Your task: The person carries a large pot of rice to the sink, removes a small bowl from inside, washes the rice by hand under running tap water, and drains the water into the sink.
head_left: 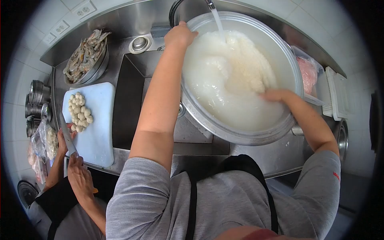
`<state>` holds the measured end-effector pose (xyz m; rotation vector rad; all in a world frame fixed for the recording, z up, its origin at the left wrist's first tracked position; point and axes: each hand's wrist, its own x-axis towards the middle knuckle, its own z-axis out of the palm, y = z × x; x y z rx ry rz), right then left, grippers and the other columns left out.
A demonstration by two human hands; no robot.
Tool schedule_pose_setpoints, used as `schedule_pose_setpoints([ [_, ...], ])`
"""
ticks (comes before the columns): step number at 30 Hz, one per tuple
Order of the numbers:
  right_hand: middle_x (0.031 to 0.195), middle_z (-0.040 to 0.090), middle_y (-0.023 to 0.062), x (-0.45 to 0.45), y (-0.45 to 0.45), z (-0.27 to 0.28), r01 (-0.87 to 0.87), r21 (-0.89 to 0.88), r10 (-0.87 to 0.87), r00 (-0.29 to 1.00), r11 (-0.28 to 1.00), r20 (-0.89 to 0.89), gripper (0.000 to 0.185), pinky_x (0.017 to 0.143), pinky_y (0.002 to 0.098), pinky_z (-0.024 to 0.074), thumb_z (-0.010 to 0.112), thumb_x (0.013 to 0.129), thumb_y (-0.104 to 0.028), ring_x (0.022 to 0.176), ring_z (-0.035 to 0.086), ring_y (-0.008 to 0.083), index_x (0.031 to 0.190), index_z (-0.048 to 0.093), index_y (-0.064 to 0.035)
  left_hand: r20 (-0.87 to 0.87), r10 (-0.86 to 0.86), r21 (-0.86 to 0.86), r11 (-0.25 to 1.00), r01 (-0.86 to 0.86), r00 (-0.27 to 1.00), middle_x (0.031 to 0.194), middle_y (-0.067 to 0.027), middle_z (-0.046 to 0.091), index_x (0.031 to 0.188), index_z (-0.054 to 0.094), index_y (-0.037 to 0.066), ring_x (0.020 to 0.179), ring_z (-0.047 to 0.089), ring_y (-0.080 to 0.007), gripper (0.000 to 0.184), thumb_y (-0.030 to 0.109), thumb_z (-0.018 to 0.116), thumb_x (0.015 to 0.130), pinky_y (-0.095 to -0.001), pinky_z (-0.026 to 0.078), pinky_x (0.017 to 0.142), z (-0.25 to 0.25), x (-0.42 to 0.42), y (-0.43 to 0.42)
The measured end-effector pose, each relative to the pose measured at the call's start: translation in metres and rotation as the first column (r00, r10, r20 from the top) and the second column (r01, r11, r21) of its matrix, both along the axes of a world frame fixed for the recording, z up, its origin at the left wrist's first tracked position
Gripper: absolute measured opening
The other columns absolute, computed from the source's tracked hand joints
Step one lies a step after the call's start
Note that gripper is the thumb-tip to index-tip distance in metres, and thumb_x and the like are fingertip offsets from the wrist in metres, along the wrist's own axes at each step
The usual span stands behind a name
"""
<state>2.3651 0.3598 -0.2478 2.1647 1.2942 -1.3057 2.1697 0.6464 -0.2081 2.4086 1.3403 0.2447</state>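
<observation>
A large round metal pot (297, 76) stands tilted over the sink (128, 104), holding rice (248, 60) in cloudy white water (212, 100). Water runs into it from a faucet (210, 5) at the top. My left hand (182, 35) is closed on the pot's upper left rim, beside the faucet's dark hose. Inside the pot, my right hand (274, 95) reaches into the water at the edge of the rice. Its fingers are under the cloudy water, so I cannot see their shape.
A co-worker's hands (80, 172) hold a knife (67, 134) beside a white cutting board (102, 132) with pale balls (80, 112). Behind is a metal bowl of shrimp (86, 56). A plastic container with pink meat (307, 76) and white baskets (336, 92) stand right.
</observation>
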Motion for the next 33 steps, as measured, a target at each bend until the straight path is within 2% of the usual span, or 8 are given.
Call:
schedule_pose_setpoints([
  [3,0.107,0.052,0.0329,-0.057,-0.009,0.006,-0.067,0.113,0.064,0.997,0.991,0.035,0.052,0.094,0.0405,0.0342,0.046,0.082,-0.036,0.103,0.051,0.0384,0.111,0.052,0.0066,0.003,0.001,-0.008,1.000,-0.001,1.000,0.111,-0.0128,0.058,0.120,0.043,0.006,0.104,0.055,-0.0271,0.059,0.043,0.057,0.077,-0.0384,0.044,0.085,0.000,0.001,0.001],
  [5,0.116,0.046,0.0322,-0.096,0.006,0.017,-0.268,0.083,0.270,0.963,0.960,-0.008,0.055,0.100,0.0433,0.0285,0.046,0.082,-0.037,0.114,0.040,0.0424,0.110,0.052,0.0093,0.005,0.001,-0.016,1.000,-0.001,1.000,0.111,-0.0129,0.058,0.120,0.043,0.006,0.104,0.055,-0.0273,0.058,0.043,0.057,0.077,-0.0383,0.044,0.085,-0.001,0.002,-0.001],
  [14,0.114,0.055,0.0140,-0.147,0.124,-0.042,-0.757,0.019,0.665,0.584,0.653,0.465,0.042,0.094,0.0440,0.0338,0.056,0.073,-0.029,0.108,0.050,0.0292,0.113,0.057,-0.0147,0.007,0.008,0.049,0.999,-0.008,1.000,0.107,-0.0145,0.059,0.115,0.045,0.004,0.101,0.057,-0.0278,0.056,0.043,0.058,0.077,-0.0383,0.045,0.083,0.003,-0.002,-0.006],
  [16,0.109,0.058,0.0098,-0.118,0.158,-0.078,-0.545,0.444,0.276,0.797,0.712,0.537,0.040,0.087,0.0406,0.0411,0.056,0.073,-0.034,0.100,0.054,0.0273,0.108,0.059,-0.0145,-0.001,-0.007,0.032,0.999,0.007,1.000,0.106,-0.0148,0.060,0.115,0.045,0.004,0.100,0.057,-0.0280,0.057,0.044,0.058,0.077,-0.0385,0.045,0.083,0.004,-0.003,-0.007],
  [24,0.122,0.051,0.0111,0.026,0.149,-0.033,0.116,0.404,-0.236,0.936,0.907,0.260,0.045,0.098,0.0368,0.0308,0.045,0.082,-0.039,0.113,0.047,0.0258,0.117,0.055,-0.0132,0.006,-0.009,0.020,1.000,0.009,1.000,0.106,-0.0135,0.060,0.116,0.046,0.006,0.099,0.058,-0.0273,0.056,0.044,0.057,0.077,-0.0378,0.046,0.082,0.004,-0.002,-0.005],
  [29,0.118,0.053,0.0169,0.050,0.039,-0.007,0.063,0.206,-0.139,0.915,0.976,0.379,0.038,0.091,0.0381,0.0380,0.039,0.087,-0.027,0.105,0.052,0.0279,0.112,0.056,-0.0039,0.023,-0.011,0.040,0.999,0.010,1.000,0.106,-0.0134,0.060,0.116,0.046,0.005,0.099,0.058,-0.0271,0.055,0.043,0.057,0.077,-0.0377,0.046,0.082,0.002,-0.001,-0.006],
  [32,0.115,0.054,0.0186,0.045,-0.011,-0.015,-0.112,-0.005,0.112,0.993,0.994,-0.037,0.049,0.091,0.0373,0.0382,0.041,0.087,-0.038,0.104,0.052,0.0281,0.112,0.054,0.0019,0.008,-0.002,0.040,0.999,0.002,1.000,0.106,-0.0135,0.060,0.116,0.045,0.006,0.099,0.058,-0.0272,0.054,0.042,0.057,0.078,-0.0381,0.046,0.082,0.005,-0.003,-0.005],
  [33,0.122,0.049,0.0184,0.015,-0.016,0.004,0.033,-0.091,-0.042,0.994,0.995,-0.099,0.054,0.096,0.0376,0.0335,0.042,0.086,-0.043,0.112,0.045,0.0287,0.117,0.051,0.0004,0.005,-0.009,-0.007,1.000,0.009,1.000,0.111,-0.0144,0.057,0.122,0.041,0.005,0.104,0.055,-0.0278,0.061,0.044,0.056,0.078,-0.0389,0.044,0.085,0.007,-0.004,-0.005],
])
